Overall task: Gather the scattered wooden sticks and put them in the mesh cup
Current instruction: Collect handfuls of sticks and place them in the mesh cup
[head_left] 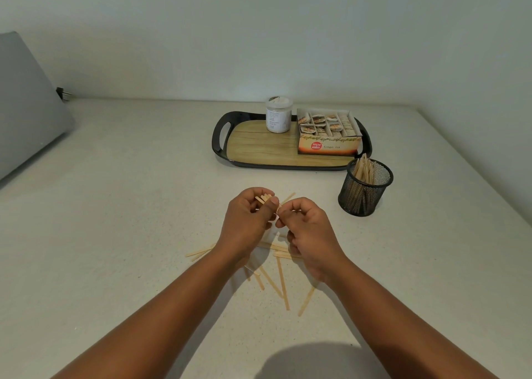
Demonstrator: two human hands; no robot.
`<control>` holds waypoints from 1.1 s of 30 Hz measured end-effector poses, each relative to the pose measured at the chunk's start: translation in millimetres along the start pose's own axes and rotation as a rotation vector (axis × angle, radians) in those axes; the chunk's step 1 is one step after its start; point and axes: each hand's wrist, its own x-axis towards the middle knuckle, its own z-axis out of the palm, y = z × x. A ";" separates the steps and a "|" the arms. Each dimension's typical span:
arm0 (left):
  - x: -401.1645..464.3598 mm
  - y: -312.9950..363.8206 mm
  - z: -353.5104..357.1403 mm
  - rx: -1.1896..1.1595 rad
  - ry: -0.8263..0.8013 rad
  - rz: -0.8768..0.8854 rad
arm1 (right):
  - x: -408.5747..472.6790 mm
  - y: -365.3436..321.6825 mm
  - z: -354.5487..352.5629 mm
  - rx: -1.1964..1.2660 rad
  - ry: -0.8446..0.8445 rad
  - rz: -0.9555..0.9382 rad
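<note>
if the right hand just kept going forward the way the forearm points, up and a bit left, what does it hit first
Almost at once the left hand and its stick bundle, which the right hand already seems to touch. Beyond them the tray lies roughly in line, though depth is unclear.

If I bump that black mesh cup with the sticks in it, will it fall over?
Probably it slides or tips easily: the mesh cup looks light, and its wooden sticks lean to one side above the rim. Its round wall might let it roll if it falls.

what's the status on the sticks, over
Left hand grips a small bundle of sticks; right hand pinches at it. Mesh cup part filled, more loose sticks on the counter. Nothing in the way.
</note>
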 end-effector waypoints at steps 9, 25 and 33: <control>7.3 3.9 -12.5 -0.108 -0.051 -0.081 | 2.5 0.5 -5.0 0.001 0.001 -0.093; 5.1 1.9 -9.1 -0.324 -0.102 -0.224 | 1.7 1.9 -5.9 0.034 0.025 -0.076; -3.3 1.7 -0.3 -0.301 -0.115 -0.235 | 0.2 3.8 -4.8 0.087 -0.011 -0.080</control>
